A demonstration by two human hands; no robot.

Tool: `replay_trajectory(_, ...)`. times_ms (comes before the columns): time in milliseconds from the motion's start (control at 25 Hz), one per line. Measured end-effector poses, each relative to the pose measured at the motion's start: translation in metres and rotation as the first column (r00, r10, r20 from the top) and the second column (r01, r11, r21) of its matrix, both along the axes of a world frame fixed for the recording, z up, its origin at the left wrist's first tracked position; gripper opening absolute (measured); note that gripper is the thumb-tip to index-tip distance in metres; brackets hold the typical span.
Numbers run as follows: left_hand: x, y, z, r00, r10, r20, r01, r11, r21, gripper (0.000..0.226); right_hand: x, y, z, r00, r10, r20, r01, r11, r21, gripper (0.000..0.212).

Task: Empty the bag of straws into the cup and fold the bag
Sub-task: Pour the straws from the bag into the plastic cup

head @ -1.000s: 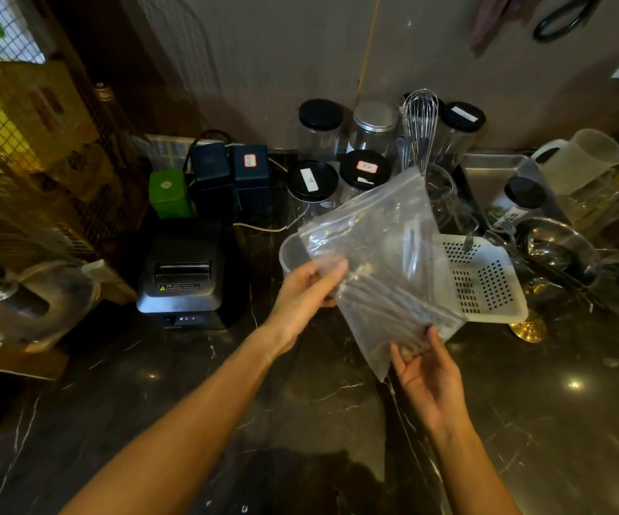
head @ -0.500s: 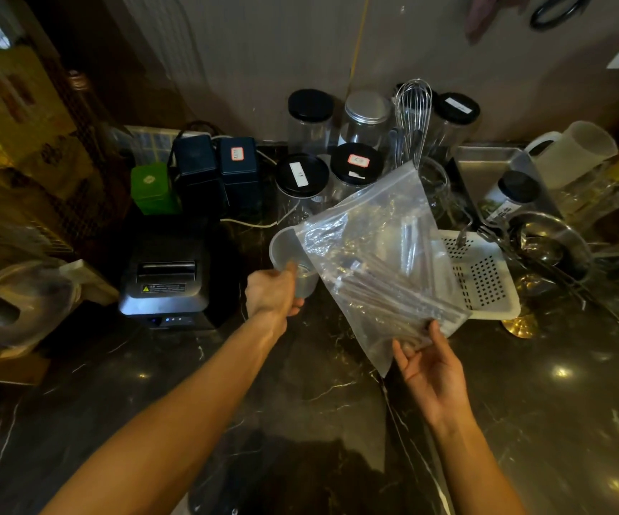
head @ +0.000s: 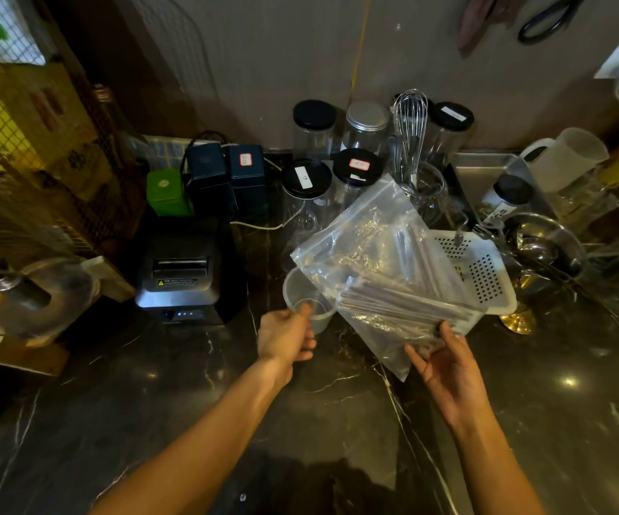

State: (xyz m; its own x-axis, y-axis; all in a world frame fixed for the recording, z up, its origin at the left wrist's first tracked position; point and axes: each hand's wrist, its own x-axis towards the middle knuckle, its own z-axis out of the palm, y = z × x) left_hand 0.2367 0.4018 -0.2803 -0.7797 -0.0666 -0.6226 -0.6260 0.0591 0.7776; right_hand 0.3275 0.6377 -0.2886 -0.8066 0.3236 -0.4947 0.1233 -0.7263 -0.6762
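— Dark marble desk (head: 152, 403), is that what everything is sitting on?

— Yes, black with pale veins. Above it, a clear zip bag (head: 371, 254) is hanging tilted, with a bundle of straws (head: 401, 308) lying across its lower half.

— Who is holding it?

— The right hand (head: 449, 369) is cupping the bag's lower corner from beneath, fingers spread and curling up around the plastic. The left hand (head: 287, 338) is gripping the near rim of a clear plastic cup (head: 300, 295), thumb over the edge.

— Where is the cup sitting relative to the bag?

— Just beside the bag's left edge, partly behind it; whether it is resting on the desk I cannot tell.

— And around them?

— A white perforated basket (head: 486, 269) is lying behind the bag to the right, black-lidded jars (head: 306, 178) and a whisk (head: 410, 128) are standing by the wall, and a receipt printer (head: 181, 273) is sitting to the left.
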Motion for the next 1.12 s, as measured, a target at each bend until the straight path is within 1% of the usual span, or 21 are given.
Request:
replay_trajectory(160, 0.023, -0.009, -0.001, 0.997, -0.073, 0.009, 0.073, 0.997, 0.039, 0.029, 0.011, 0.015, 0.008, 0.999, 0.041, 0.013, -0.042, 0.987, 0.156, 0.029)
replay_trajectory(320, 0.021, -0.017, 0.006, 0.996, -0.085, -0.011, 0.085, 0.994, 0.07, 0.025, 0.014, 0.03, 0.021, 0.996, 0.091, 0.004, -0.089, 0.955, 0.282, 0.034)
replay_trajectory(480, 0.024, -0.018, 0.01, 0.984, -0.177, 0.022, 0.175, 0.983, 0.05, 0.028, 0.01, 0.036, 0.037, 0.992, 0.129, 0.007, -0.123, 0.919, 0.375, 0.021)
replay_trajectory(560, 0.025, -0.021, 0.012, 0.98, -0.193, 0.04, 0.191, 0.98, 0.059, 0.032, 0.009, 0.037, 0.043, 0.99, 0.14, 0.011, -0.132, 0.903, 0.408, 0.021)
replay_trajectory(600, 0.025, -0.024, 0.013, 0.977, -0.207, 0.044, 0.205, 0.978, 0.043, 0.036, 0.009, 0.038, 0.046, 0.989, 0.146, 0.016, -0.139, 0.896, 0.422, 0.023)
replay_trajectory(680, 0.023, -0.031, 0.016, 0.962, -0.273, 0.027, 0.274, 0.959, -0.069, 0.043, 0.011, 0.041, 0.051, 0.988, 0.151, 0.026, -0.147, 0.882, 0.447, 0.024)
replay_trajectory(720, 0.021, -0.036, 0.018, 0.954, -0.301, -0.011, 0.296, 0.943, -0.152, 0.047, 0.013, 0.042, 0.055, 0.988, 0.155, 0.03, -0.151, 0.874, 0.461, 0.024)
replay_trajectory(760, 0.018, -0.041, 0.02, 0.949, -0.305, -0.085, 0.278, 0.932, -0.234, 0.049, 0.014, 0.043, 0.059, 0.987, 0.158, 0.033, -0.154, 0.863, 0.481, 0.022)
replay_trajectory(800, 0.014, -0.045, 0.024, 0.938, -0.287, -0.196, 0.222, 0.929, -0.296, 0.049, 0.015, 0.044, 0.064, 0.986, 0.166, 0.035, -0.16, 0.846, 0.509, 0.02)
replay_trajectory(840, 0.008, -0.049, 0.029, 0.906, -0.268, -0.327, 0.157, 0.931, -0.329, 0.044, 0.016, 0.044, 0.07, 0.984, 0.175, 0.04, -0.169, 0.826, 0.538, 0.019)
replay_trajectory(880, 0.002, -0.05, 0.036, 0.853, -0.257, -0.454, 0.105, 0.937, -0.333, 0.035, 0.016, 0.045, 0.076, 0.982, 0.181, 0.044, -0.174, 0.804, 0.568, 0.018)
replay_trajectory(920, -0.004, -0.049, 0.045, 0.797, -0.259, -0.545, 0.094, 0.945, -0.312, 0.026, 0.015, 0.045, 0.084, 0.982, 0.186, 0.044, -0.175, 0.784, 0.596, 0.02)
replay_trajectory(960, -0.009, -0.046, 0.052, 0.752, -0.272, -0.6, 0.124, 0.953, -0.277, 0.025, 0.013, 0.045, 0.091, 0.979, 0.197, 0.045, -0.181, 0.758, 0.627, 0.023)
replay_trajectory(1000, -0.014, -0.042, 0.058, 0.727, -0.279, -0.628, 0.174, 0.959, -0.225, 0.028, 0.011, 0.045, 0.1, 0.974, 0.223, 0.049, -0.2, 0.729, 0.655, 0.027)
replay_trajectory(1040, -0.018, -0.039, 0.061, 0.72, -0.282, -0.634, 0.223, 0.959, -0.173, 0.028, 0.008, 0.044, 0.107, 0.966, 0.255, 0.052, -0.221, 0.698, 0.681, 0.027)
replay_trajectory(1120, -0.021, -0.035, 0.06, 0.73, -0.267, -0.63, 0.269, 0.959, -0.095, 0.018, 0.003, 0.04, 0.122, 0.952, 0.305, 0.043, -0.234, 0.627, 0.743, 0.017)
